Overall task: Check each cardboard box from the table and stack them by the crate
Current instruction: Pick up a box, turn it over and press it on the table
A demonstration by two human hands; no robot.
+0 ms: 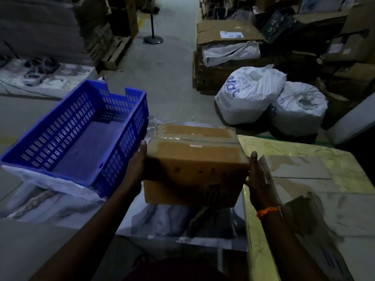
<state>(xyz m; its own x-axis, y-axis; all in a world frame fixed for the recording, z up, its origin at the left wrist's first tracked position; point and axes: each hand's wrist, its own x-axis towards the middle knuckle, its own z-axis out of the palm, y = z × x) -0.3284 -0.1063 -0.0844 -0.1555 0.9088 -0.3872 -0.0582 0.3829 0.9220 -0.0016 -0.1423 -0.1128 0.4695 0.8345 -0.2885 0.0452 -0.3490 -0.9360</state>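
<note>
1. Two cartons sit in the near field. The nearer one, a spare box (308,224), lies on the desk (304,175) at lower right, with no hand on it.
2. The right grip (256,179) presses its palm flat against the right side of the cardboard box (194,163), thumb straight up by the top edge. Its other fingers are hidden behind the box. An orange thread (265,212) circles the wrist.
3. The left grip (137,165) mirrors it on the left side, thumb up and palm flat, the remaining fingers out of sight.
4. The cardboard box hangs clear of any surface between the two palms. It is just right of the crate (121,159) and left of the desk edge.
5. It is plain brown corrugated board, sealed along the top seam with clear tape. A small pale label sits on the tape, and there are faint dark printed marks on the near face. The top corners look slightly crushed.
6. It should handle as stiff and dry, not slippery. Side pressure alone holds it level, so it is probably light to moderate in weight. Fingers under the bottom edges would be the surer hold, and the taped top is better left unsqueezed.
7. The crate is blue slotted plastic resting on white cloth. Farther off, white sacks (249,96) stand on the floor.
</note>
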